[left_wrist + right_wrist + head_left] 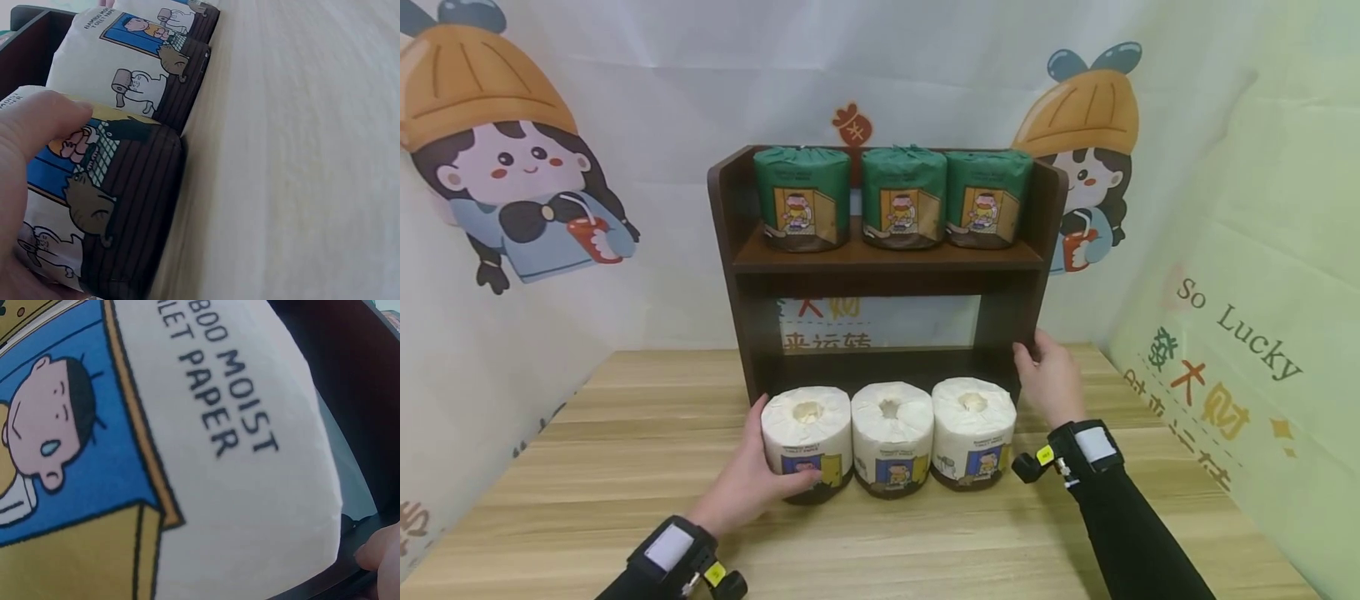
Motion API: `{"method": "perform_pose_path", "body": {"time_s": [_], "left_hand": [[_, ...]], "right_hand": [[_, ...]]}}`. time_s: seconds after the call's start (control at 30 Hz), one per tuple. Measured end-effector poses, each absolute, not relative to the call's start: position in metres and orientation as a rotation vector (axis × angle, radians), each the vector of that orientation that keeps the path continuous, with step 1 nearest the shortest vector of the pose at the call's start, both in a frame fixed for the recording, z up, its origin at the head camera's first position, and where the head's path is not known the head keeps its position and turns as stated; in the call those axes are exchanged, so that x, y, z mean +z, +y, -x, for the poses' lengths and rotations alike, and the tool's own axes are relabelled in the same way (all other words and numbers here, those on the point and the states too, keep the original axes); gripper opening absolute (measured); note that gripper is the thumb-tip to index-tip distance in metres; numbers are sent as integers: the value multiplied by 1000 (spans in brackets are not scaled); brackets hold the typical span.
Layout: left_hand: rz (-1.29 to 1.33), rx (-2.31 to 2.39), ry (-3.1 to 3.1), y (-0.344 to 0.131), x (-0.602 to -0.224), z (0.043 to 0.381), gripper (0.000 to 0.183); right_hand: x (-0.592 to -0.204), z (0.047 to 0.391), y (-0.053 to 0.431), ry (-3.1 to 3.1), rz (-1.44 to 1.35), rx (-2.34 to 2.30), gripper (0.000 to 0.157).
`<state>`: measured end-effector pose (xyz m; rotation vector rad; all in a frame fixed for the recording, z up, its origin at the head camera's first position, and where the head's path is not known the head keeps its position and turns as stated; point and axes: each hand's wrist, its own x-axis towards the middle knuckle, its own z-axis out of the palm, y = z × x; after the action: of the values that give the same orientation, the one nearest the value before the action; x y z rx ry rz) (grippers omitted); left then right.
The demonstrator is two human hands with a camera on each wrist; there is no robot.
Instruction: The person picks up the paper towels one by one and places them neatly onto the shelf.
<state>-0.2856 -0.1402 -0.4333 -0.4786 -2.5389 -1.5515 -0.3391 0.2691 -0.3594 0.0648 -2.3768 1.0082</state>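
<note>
Three white rolls (892,437) stand upright in a row on the tabletop (887,550), in front of the brown shelf (887,268). From left: left hand (752,479) grips the leftmost roll (807,429), thumb across its printed front. Middle and right rolls stand just beside it. Above, three green rolls (904,196) sit on the upper tier. Far right: right hand (1054,383) appears to pinch the shelf's side panel (1009,333); fingers partly hidden.
</note>
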Motion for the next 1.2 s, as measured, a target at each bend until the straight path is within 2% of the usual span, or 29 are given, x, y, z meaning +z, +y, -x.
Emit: {"method": "perform_pose_path", "body": {"time_s": [0.63,1.2], "left_hand": [[503,-1605,-2519,-144,-441,288,115],[499,-1565,-2373,-134,-430,307,114]], "right_hand": [[-360,336,263,-2386,-72,1009,32],[-361,337,266,-2381,-63,1021,31]]}}
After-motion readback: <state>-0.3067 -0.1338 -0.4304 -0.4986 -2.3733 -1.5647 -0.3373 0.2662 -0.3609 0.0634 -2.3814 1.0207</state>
